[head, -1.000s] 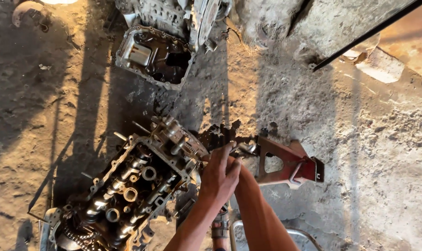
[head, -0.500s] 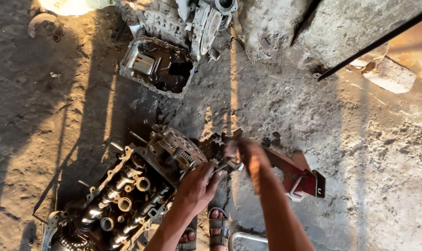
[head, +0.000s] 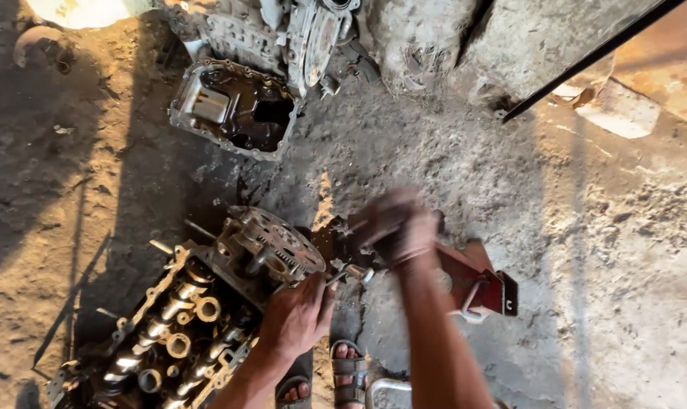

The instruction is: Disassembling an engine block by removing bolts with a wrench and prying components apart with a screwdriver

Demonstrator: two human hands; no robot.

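A greasy engine cylinder head (head: pixel 181 322) with camshafts and a toothed sprocket (head: pixel 279 242) lies on the dirt floor at lower left. My left hand (head: pixel 298 314) grips a metal tool (head: pixel 349 273) right beside the sprocket end. My right hand (head: pixel 400 223) is blurred, raised just right of the sprocket, fingers curled; whether it holds anything I cannot tell. A red metal stand (head: pixel 480 284) lies under and behind my right forearm.
An open oil pan or engine cover (head: pixel 234 110) and more engine parts (head: pixel 283 30) lie at the top. A black bar (head: pixel 586 57) slants across the upper right. My sandalled feet (head: pixel 347 371) show at the bottom edge.
Both hands were together on the tool by the red stand. My left hand has dropped lower near the sprocket, while my right hand has swung up and away, now blurred.
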